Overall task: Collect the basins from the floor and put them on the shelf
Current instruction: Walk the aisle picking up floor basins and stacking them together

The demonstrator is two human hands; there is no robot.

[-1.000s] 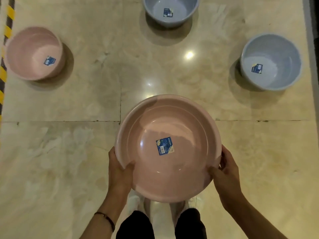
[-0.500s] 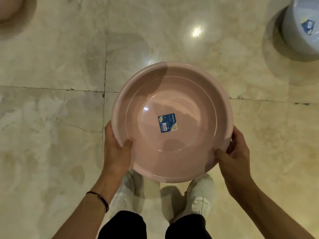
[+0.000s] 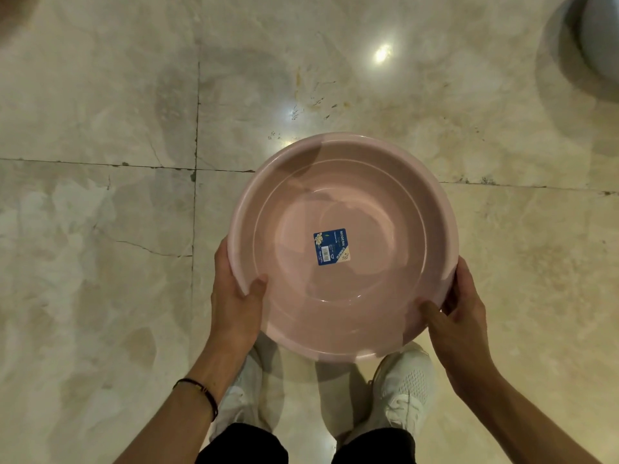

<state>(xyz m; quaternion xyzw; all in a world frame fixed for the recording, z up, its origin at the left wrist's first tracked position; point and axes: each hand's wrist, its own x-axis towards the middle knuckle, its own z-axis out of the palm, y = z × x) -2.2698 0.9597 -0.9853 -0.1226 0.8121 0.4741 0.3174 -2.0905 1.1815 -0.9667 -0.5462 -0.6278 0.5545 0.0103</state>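
Pink plastic basin (image 3: 385, 195), round, empty save a blue sticker (image 3: 331, 246) on its bottom. It sits low and right of centre in the frame, held level off the floor above the person's feet.

Left hand (image 3: 234, 296) grips the near-left rim, with the thumb (image 3: 256, 286) hooked over the lip and lying inside; its fingers are out of sight under the outer wall. Right hand (image 3: 459, 316) does the same on the near-right rim, thumb over the edge and fingers curled round the outside. A hold on both sides keeps the mouth up and the load balanced. It was likely chosen because the basin is wide and the rim gives the only real purchase. Judgement: pick-up done, the carry to the shelf comes next. No shelf in view.

Thin dark band (image 3: 201, 390) on the left wrist. White shoes (image 3: 405, 386) below the basin, partly hidden by it. Dark trousers (image 3: 241, 443) at the bottom edge.

Floor (image 3: 100, 313): polished beige marble-look tiles, with dark joints (image 3: 196, 128) crossing left of centre. A hairline crack (image 3: 144, 246) at mid-left, scuffs (image 3: 315, 102) above the basin. Lamp glare (image 3: 382, 53) at upper right. In the far upper-right corner, part of a grey-blue basin (image 3: 603, 38) on the floor, well apart from the pink one, not yet collected. Light dim and warm.
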